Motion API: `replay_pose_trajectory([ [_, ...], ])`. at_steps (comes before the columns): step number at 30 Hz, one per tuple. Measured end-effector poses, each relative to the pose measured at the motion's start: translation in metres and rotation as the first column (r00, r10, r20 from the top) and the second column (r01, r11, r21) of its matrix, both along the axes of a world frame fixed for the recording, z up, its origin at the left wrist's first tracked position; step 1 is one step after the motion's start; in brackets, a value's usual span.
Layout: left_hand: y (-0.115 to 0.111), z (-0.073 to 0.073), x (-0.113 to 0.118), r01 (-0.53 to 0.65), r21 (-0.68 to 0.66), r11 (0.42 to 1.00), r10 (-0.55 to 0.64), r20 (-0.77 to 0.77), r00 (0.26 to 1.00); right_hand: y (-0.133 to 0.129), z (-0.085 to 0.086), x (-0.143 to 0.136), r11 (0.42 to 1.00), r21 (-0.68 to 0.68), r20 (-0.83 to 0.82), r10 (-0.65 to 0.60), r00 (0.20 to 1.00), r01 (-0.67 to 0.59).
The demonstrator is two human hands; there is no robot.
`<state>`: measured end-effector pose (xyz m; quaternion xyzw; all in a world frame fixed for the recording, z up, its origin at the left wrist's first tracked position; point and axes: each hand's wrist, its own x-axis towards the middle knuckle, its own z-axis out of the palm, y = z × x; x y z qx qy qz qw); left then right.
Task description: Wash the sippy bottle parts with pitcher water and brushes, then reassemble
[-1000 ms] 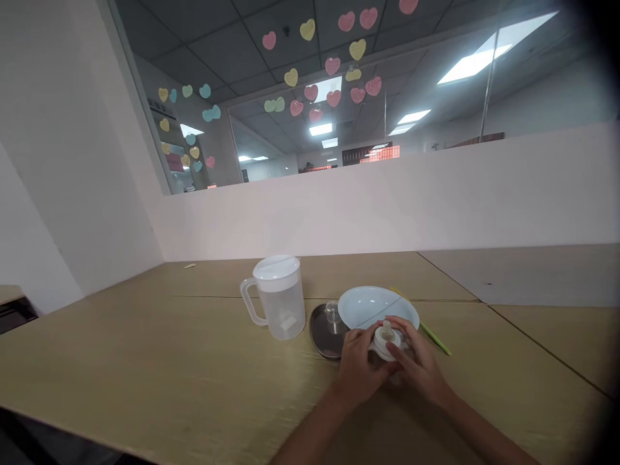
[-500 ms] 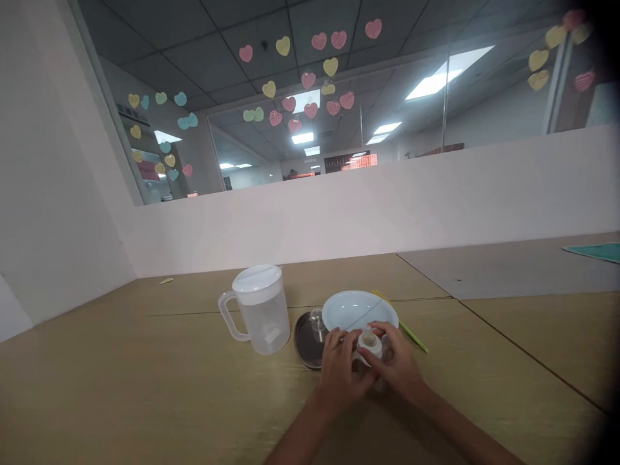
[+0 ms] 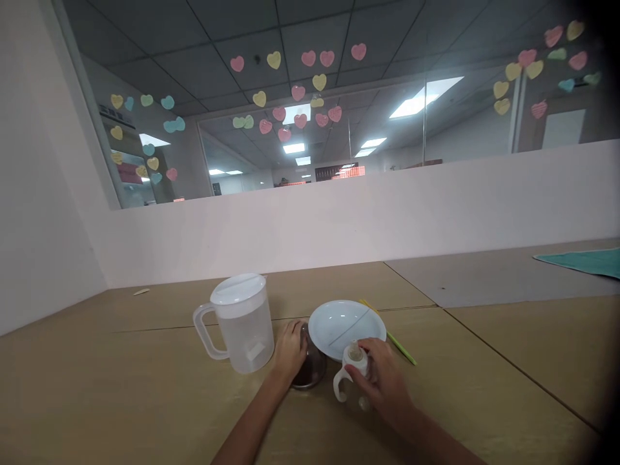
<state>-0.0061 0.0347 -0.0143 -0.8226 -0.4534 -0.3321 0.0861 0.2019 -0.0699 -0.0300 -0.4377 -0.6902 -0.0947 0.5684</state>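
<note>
My right hand (image 3: 382,374) grips a white-topped baby bottle (image 3: 355,356) with side handles and a clear teat, in front of the bowl. Its lower body is partly hidden by my fingers. My left hand (image 3: 290,354) reaches over the dark tray (image 3: 310,373), fingers curled round the clear cap at the tray's far side, which they almost wholly cover. Touching or nearly touching the tray is a white bowl (image 3: 334,323) with a thin straight line across it.
A translucent lidded jug (image 3: 247,332) stands left of the tray, its handle leftward. Behind the bowl's right side lies a yellow-green stick (image 3: 401,349). A teal cloth or sheet (image 3: 586,261) is at the far right. A low wall with a window bounds the table's back.
My left hand has let go of the bottle and moved left onto the tray, covering the clear cap. My right hand keeps the bottle. The view has shifted slightly right.
</note>
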Motion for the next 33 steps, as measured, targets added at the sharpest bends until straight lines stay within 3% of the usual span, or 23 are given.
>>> replay_pose_trajectory([
  [4, -0.002, 0.003, 0.001, -0.087, -0.082, 0.993, 0.085, -0.034, 0.996, -0.001, 0.002, -0.001, 1.000, 0.028, -0.011, 0.004, 1.000, -0.004],
  [8, -0.012, 0.019, 0.001, -0.135, -0.208, 0.969, 0.162, 0.115, 0.980, -0.003, 0.006, -0.001, 0.999, 0.003, -0.002, 0.040, 0.999, -0.040],
  [10, -0.021, 0.033, 0.000, -0.119, -0.204, 0.972, 0.161, 0.207, 0.965, -0.003, 0.006, -0.002, 0.999, 0.004, 0.000, 0.053, 0.999, -0.053],
  [15, -0.067, 0.074, 0.017, 0.014, 0.024, 1.000, -0.025, 0.510, 0.860, 0.000, 0.002, -0.004, 0.999, 0.019, -0.032, 0.044, 0.999, -0.043],
  [18, -0.097, 0.084, 0.042, 0.128, 0.060, 0.990, -0.140, 0.547, 0.826, 0.000, 0.002, -0.005, 0.999, 0.004, -0.077, 0.034, 0.996, -0.034],
  [21, -0.116, 0.079, 0.061, 0.244, 0.058, 0.968, -0.241, 0.493, 0.836, -0.002, 0.001, -0.007, 1.000, -0.009, -0.164, 0.021, 0.986, -0.023],
  [25, -0.118, 0.064, 0.068, 0.316, 0.081, 0.945, -0.320, 0.423, 0.848, -0.003, -0.003, -0.009, 0.999, -0.042, -0.212, 0.001, 0.977, -0.011],
  [33, -0.114, 0.037, 0.074, 0.396, 0.087, 0.914, -0.393, 0.430, 0.813, -0.001, 0.000, -0.006, 0.999, 0.048, -0.054, -0.007, 0.999, 0.010],
])
